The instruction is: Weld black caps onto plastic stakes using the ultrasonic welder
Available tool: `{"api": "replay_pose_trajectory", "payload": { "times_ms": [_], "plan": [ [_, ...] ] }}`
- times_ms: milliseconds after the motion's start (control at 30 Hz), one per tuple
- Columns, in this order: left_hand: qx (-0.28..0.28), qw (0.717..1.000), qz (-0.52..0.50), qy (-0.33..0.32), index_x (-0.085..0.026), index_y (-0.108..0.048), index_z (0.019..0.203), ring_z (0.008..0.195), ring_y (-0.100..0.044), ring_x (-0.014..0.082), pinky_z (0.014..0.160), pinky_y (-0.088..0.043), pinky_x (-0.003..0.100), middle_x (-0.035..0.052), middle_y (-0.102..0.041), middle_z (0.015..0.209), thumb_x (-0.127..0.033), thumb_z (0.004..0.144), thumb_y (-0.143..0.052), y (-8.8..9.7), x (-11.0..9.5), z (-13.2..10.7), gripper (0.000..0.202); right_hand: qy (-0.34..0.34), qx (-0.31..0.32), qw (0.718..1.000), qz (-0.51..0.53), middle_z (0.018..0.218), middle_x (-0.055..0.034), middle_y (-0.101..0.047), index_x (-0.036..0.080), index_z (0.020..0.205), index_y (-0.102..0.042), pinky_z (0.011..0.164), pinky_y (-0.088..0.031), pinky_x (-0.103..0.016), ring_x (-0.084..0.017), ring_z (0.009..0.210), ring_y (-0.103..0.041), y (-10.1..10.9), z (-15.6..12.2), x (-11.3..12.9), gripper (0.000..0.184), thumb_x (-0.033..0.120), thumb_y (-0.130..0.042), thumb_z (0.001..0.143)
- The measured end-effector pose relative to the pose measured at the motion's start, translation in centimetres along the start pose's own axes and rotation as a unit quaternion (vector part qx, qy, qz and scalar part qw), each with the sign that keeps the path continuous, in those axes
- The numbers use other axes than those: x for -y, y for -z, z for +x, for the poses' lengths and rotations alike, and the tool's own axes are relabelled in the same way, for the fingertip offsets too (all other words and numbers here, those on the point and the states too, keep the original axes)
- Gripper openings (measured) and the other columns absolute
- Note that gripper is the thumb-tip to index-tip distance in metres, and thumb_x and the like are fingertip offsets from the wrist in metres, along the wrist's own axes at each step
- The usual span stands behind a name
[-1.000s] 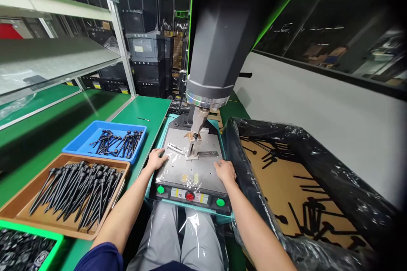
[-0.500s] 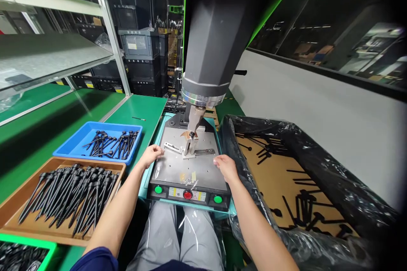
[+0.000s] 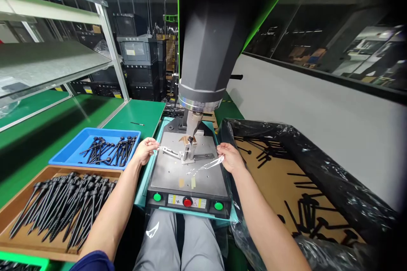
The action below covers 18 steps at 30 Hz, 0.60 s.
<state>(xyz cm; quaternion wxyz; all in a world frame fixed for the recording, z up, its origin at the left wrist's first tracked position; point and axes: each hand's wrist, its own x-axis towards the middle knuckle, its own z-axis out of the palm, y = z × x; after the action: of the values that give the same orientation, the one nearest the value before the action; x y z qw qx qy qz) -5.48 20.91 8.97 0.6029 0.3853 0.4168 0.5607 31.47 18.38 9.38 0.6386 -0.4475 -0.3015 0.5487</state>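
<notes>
Up they come, left hand (image 3: 146, 151) and right hand (image 3: 231, 157) higher than before, fingertips pinched closed on clear film (image 3: 212, 163), now glinting between them, before the fixture (image 3: 188, 152).

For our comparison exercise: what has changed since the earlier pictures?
The left hand and right hand moved forward and apart to either side of the metal plate; the right now visibly pinches clear plastic film. The blue tray and brown tray stayed put.

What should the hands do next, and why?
I'd probably lower the clear plastic film toward the lap: the left hand and right hand both seem to pinch it, and it appears to hang over the metal plate, near the upright fixture.
</notes>
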Motion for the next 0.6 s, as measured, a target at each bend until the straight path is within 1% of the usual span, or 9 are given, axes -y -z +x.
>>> {"api": "replay_pose_trajectory", "payload": {
  "times_ms": [67, 167, 267, 433, 600],
  "plan": [
    [-0.002, 1.0, -0.014, -0.001, -0.016, -0.056, 0.085, 0.054, -0.058, 0.0093, 0.037, -0.024, 0.013, 0.001, -0.065, 0.076, -0.019, 0.046, -0.088, -0.1, -0.3, 0.5, 0.051, -0.013, 0.01, 1.0, 0.015, 0.064, 0.0055, -0.059, 0.021, 0.077, -0.056, 0.039, -0.031, -0.015, -0.006, 0.048, -0.046, -0.3, 0.8, 0.5, 0.041, 0.016, -0.085, 0.048],
    [-0.009, 0.999, -0.031, 0.001, -0.016, -0.057, 0.085, 0.052, -0.057, 0.0084, 0.037, -0.026, 0.013, -0.0029, -0.059, 0.068, -0.018, 0.046, -0.087, -0.4, -0.8, 1.4, 0.049, -0.038, 0.021, 0.999, 0.031, 0.057, 0.008, -0.051, 0.022, 0.077, -0.054, 0.034, -0.026, -0.015, -0.006, 0.042, -0.041, -0.9, 2.2, 1.2, 0.038, 0.013, -0.083, 0.054],
    [-0.019, 0.999, -0.04, 0.002, -0.016, -0.058, 0.086, 0.05, -0.056, 0.0077, 0.037, -0.028, 0.013, -0.0046, -0.055, 0.063, -0.019, 0.049, -0.085, -0.7, -1.4, 2.5, 0.046, -0.055, 0.028, 0.997, 0.043, 0.053, 0.0095, -0.044, 0.023, 0.075, -0.053, 0.033, -0.025, -0.013, -0.005, 0.04, -0.038, -1.5, 3.6, 1.7, 0.035, 0.01, -0.082, 0.059],
    [-0.028, 0.999, -0.039, -0.001, -0.016, -0.06, 0.085, 0.051, -0.057, 0.0078, 0.039, -0.031, 0.013, -0.004, -0.055, 0.063, -0.017, 0.053, -0.084, -1.4, -2.5, 4.4, 0.04, -0.069, 0.037, 0.996, 0.053, 0.055, 0.0084, -0.046, 0.022, 0.071, -0.05, 0.031, -0.025, -0.011, -0.005, 0.04, -0.037, -2.4, 5.9, 2.4, 0.034, 0.007, -0.08, 0.065],
    [-0.044, 0.999, -0.016, -0.021, -0.015, -0.062, 0.085, 0.05, -0.056, 0.007, 0.04, -0.033, 0.014, -0.0016, -0.06, 0.067, -0.017, 0.054, -0.084, -1.6, -3.5, 6.5, 0.038, -0.075, 0.029, 0.996, 0.05, 0.054, 0.0084, -0.047, 0.021, 0.07, -0.05, 0.03, -0.025, -0.01, -0.004, 0.04, -0.038, -3.3, 8.3, 2.7, 0.034, 0.005, -0.079, 0.067]
  ]
}}
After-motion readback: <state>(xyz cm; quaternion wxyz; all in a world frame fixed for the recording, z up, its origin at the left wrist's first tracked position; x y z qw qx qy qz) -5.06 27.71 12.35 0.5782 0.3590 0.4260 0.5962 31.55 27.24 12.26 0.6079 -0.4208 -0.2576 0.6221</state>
